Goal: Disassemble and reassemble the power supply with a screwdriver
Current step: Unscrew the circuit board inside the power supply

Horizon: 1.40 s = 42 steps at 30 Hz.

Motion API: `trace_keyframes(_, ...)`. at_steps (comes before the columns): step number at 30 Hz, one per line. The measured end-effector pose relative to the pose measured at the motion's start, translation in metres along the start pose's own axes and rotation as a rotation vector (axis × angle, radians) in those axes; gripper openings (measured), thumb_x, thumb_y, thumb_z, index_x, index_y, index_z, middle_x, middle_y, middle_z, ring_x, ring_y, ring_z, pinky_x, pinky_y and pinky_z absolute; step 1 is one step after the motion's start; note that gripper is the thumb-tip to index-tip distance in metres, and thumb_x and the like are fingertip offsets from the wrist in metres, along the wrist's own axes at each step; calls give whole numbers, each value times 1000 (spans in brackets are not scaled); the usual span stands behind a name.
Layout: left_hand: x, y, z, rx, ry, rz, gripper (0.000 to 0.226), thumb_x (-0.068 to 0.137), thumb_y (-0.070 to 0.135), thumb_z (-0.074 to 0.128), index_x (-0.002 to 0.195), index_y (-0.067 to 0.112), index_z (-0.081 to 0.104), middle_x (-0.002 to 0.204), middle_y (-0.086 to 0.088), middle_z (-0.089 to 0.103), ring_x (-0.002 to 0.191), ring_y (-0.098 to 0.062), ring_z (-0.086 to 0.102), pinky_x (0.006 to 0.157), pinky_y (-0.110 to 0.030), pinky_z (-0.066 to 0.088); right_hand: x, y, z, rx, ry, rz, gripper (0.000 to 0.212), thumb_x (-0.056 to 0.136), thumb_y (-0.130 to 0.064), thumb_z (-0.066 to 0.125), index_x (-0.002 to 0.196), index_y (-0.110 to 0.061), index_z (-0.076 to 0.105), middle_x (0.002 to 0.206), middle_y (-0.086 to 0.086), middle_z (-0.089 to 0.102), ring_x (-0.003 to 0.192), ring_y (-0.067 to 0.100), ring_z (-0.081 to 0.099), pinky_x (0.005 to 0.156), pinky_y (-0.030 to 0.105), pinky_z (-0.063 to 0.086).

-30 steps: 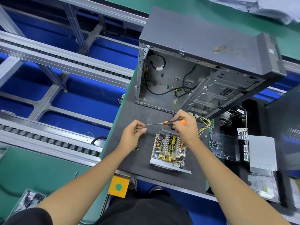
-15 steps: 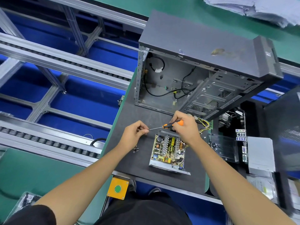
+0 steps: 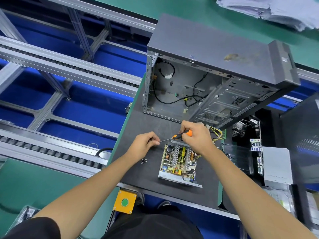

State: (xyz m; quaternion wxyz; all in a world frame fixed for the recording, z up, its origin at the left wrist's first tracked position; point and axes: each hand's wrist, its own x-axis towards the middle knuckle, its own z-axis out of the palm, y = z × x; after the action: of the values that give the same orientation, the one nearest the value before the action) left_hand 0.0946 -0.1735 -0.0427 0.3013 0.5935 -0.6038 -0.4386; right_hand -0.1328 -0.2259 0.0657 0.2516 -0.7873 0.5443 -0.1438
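Yellow box (image 3: 124,202) with a round green button, fixed at the near edge of the worktop (image 3: 138,171); the top is a dark, matte mat.

Power supply (image 3: 178,163), cover off, lies flat on the mat: shallow bright metal tray, yellowish board inside, 2 rows of ribbed silver fins, 1 black capacitor at the far left corner. Yellow and black wires run off its far right side.

Loose dark screws (image 3: 144,160) lie left of the supply, just beside the left wrist.

Left hand (image 3: 144,144) is left of the supply's far corner, fingertips pinched together at the tip of the screwdriver (image 3: 182,134). What sits between them is too small to tell.

Right hand (image 3: 196,135) hangs over the supply's far edge, fingers curled round the orange-and-black handle. The thin steel shaft runs leftward, nearly level, to the left fingertips.

Beyond: case (image 3: 215,69), grey sheet metal, open side facing the person, black cables inside.
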Motion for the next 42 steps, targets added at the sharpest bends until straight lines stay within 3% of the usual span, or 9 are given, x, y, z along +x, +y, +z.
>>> trace_keyframes(5,4,-3,4,52,-42,24,11,90,14,74,87,23,68,81,9,69,76,-3,59,70,-16,45,1,-3,-3,-126,-73,-106,11,69,-27,48,78,-28,55,56,-8,56,62,18,49,68,34,47)
trace_keyframes(9,5,-5,8,57,-31,43,14,88,10,74,84,21,67,82,9,69,79,-9,62,74,-25,49,2,-9,-6,-286,-220,-275,11,72,-31,45,81,-36,42,57,-9,51,64,21,54,56,33,34)
trace_keyframes(13,4,-8,12,70,-52,72,11,87,11,75,85,19,69,82,14,69,80,-6,63,73,-25,50,3,-10,-9,-328,-214,-331,13,73,-28,48,81,-36,40,51,-12,38,61,21,52,52,30,23)
trace_keyframes(19,4,-11,13,12,-58,44,6,88,10,75,89,16,72,85,4,72,85,-15,66,80,-34,53,3,-7,-9,-370,-217,-372,11,75,-29,48,85,-33,46,53,-15,37,62,18,53,54,31,28)
trace_keyframes(25,5,-9,9,-82,-93,52,18,87,5,74,98,20,72,94,9,74,91,-3,68,83,-17,51,3,-7,-10,-360,-206,-328,9,74,-29,47,81,-31,45,57,-9,47,62,22,52,55,35,40)
trace_keyframes(28,5,-11,7,-133,-82,37,27,88,0,71,110,16,70,102,6,74,97,-4,69,88,-17,52,2,-7,-11,-377,-197,-336,9,73,-29,46,79,-33,41,55,-10,44,58,18,45,51,30,28)
trace_keyframes(34,4,-23,8,-137,-22,4,20,89,5,74,105,16,70,97,7,74,92,-3,70,82,-13,51,0,-4,-7,-444,-132,-375,11,71,-26,50,75,-32,42,47,-14,25,50,17,36,49,22,13)
trace_keyframes(39,5,-29,10,-124,-11,-8,17,88,5,75,100,15,70,95,6,75,90,-3,69,83,-16,52,4,-3,4,-528,-186,-401,18,75,-23,54,77,-29,37,60,-8,55,52,23,43,48,27,27)
trace_keyframes(42,8,-31,11,-103,-8,-20,14,90,6,74,97,17,71,93,4,75,87,-6,69,82,-17,52,5,-4,7,-552,-210,-401,18,76,-22,53,77,-28,36,62,-7,56,52,24,44,49,29,32)
